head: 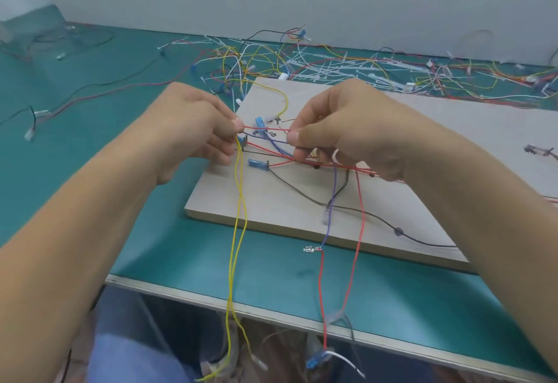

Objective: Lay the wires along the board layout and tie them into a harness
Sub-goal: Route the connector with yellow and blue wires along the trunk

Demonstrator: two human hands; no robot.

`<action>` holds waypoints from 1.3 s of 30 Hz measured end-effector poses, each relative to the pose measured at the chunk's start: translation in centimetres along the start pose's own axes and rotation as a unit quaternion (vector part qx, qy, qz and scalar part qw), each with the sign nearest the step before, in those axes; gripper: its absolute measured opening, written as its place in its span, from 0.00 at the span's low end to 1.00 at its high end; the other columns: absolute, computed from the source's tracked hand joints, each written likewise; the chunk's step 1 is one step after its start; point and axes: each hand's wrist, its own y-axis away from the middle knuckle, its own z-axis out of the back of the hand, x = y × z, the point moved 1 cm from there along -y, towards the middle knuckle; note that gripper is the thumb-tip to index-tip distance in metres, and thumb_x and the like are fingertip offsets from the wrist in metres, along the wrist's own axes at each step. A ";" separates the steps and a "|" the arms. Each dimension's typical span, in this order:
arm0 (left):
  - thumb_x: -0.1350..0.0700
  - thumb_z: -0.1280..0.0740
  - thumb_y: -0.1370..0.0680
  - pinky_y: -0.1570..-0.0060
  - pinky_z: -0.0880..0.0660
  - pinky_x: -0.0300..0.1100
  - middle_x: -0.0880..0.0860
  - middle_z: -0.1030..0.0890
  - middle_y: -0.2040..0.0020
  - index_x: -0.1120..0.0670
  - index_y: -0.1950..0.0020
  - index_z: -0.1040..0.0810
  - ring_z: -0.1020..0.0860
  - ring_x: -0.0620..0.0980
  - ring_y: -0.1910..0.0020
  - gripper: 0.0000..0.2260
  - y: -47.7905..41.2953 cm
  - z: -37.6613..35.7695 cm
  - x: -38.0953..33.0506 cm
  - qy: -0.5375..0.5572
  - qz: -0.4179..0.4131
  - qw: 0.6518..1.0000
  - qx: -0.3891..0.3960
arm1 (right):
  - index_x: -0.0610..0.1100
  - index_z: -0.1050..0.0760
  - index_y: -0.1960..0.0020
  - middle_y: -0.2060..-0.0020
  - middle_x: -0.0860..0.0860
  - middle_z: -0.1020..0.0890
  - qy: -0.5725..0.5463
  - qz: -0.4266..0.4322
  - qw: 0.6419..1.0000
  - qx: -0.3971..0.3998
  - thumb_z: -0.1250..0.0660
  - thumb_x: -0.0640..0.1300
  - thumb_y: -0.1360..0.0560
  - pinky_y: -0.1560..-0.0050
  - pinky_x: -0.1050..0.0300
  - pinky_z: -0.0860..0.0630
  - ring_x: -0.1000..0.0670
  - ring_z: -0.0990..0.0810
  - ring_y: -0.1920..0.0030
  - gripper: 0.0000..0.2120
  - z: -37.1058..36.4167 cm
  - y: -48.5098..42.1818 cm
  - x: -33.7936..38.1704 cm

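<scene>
Table [90, 156]: green, and it carries the board and all the wires.
Left hand [193, 129]: it is over the board's left edge. The fingers are pinched tight on wire ends, both the red wire and the yellow wires.
Yellow wires [238, 216]: two of them hang from the left hand. They drop past the board's near edge and over the table's near edge. They are not laid down yet.
Blue plugs [261, 124]: they sit by small pegs near the board's left edge, between the two hands. They look to be in their spots.
Red wire [265, 128]: it is pulled straight between both hands, just above the board.
Right hand [341, 129]: it is over the board, near the left end. The thumb and finger squeeze the red wire and a darker one under it.
Purple wire [332, 192]: it runs from under the right hand to the board's near edge, and its metal end hangs just off it.
Black wire [302, 194]: it lies flat on the board and runs toward the right edge.
Board [453, 156]: pale and flat, it lies close to the table's near edge.
Pile [332, 62]: loose wires and white bits lie along the table's far edge.
Done: a few wires and plugs seem to be in place on the board.
Left: many ends hang free, and no tie shows on the laid wires. The job looks less than half done.
</scene>
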 end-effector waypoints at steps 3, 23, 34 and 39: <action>0.66 0.26 0.24 0.70 0.19 0.41 0.60 0.19 0.70 0.64 0.57 0.16 0.18 0.54 0.73 0.02 -0.4 -0.1 0.4 -0.013 -0.006 0.999 -0.029 | 0.43 0.17 0.58 0.68 0.47 0.14 0.032 0.028 0.998 -0.044 0.24 0.40 0.26 0.75 0.65 0.31 0.55 0.25 0.76 0.03 -0.4 -0.1 -0.6; 0.51 0.25 0.23 0.59 0.16 0.50 0.50 0.15 0.70 0.53 0.62 0.18 0.15 0.50 0.68 0.10 -1.2 -0.6 0.6 -0.238 -0.078 0.966 -0.056 | 0.50 0.19 0.61 0.68 0.57 0.20 0.236 0.125 0.943 -0.198 0.27 0.45 0.28 0.62 0.68 0.29 0.60 0.23 0.62 0.04 -2.0 -0.4 -2.3; 0.51 0.25 0.24 0.69 0.36 0.39 0.48 0.21 0.70 0.50 0.60 0.19 0.28 0.41 0.73 0.07 -0.3 -1.5 1.8 -0.220 -0.120 0.960 -0.123 | 0.49 0.19 0.61 0.67 0.55 0.21 0.260 0.113 0.943 -0.174 0.27 0.46 0.27 0.67 0.66 0.32 0.60 0.25 0.63 0.04 -1.8 -0.1 -2.2; 0.56 0.28 0.22 0.67 0.33 0.41 0.51 0.23 0.70 0.50 0.60 0.20 0.30 0.45 0.72 0.07 -0.1 -2.1 2.4 -0.213 -0.145 0.958 -0.125 | 0.49 0.18 0.60 0.66 0.56 0.19 0.273 0.110 0.942 -0.163 0.28 0.42 0.27 0.68 0.67 0.33 0.61 0.25 0.65 0.04 -1.0 0.8 -1.9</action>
